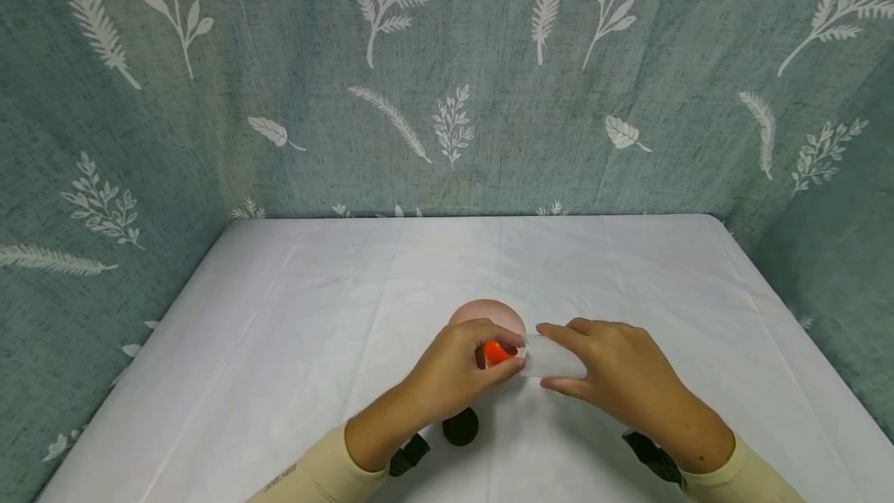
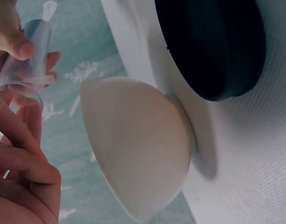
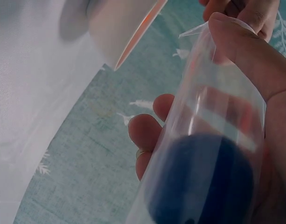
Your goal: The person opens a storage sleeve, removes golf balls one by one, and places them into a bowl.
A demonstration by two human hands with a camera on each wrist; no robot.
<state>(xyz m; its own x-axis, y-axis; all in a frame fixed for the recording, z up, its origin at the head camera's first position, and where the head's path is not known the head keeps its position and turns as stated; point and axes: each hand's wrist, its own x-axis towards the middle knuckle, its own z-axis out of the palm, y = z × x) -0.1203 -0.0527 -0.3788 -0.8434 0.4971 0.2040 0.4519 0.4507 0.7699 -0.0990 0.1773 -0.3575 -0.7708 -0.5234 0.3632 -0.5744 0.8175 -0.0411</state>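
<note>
A clear plastic tube (image 1: pixel 555 357) lies sideways between my two hands. My right hand (image 1: pixel 621 363) grips its body, thumb on one side and fingers on the other. At the left end, the thumb and fingers of my left hand (image 1: pixel 457 363) pinch the rim. One edge of that rim sticks out as a thin flap in the right wrist view. A dark blue round shape (image 3: pixel 203 182) shows through the tube's other end. Just behind the left hand stands a pale pink bowl (image 2: pixel 133 144); an orange thing (image 1: pixel 497 352) shows past the fingers, overlapping the bowl.
A round black lid-like piece (image 1: pixel 461 427) lies on the white-covered table (image 1: pixel 314 332) below the left hand. Black wrist-camera mounts (image 1: pixel 409 455) sit at the wrists. Green leaf-patterned cloth (image 1: pixel 489 99) hangs behind and at both sides.
</note>
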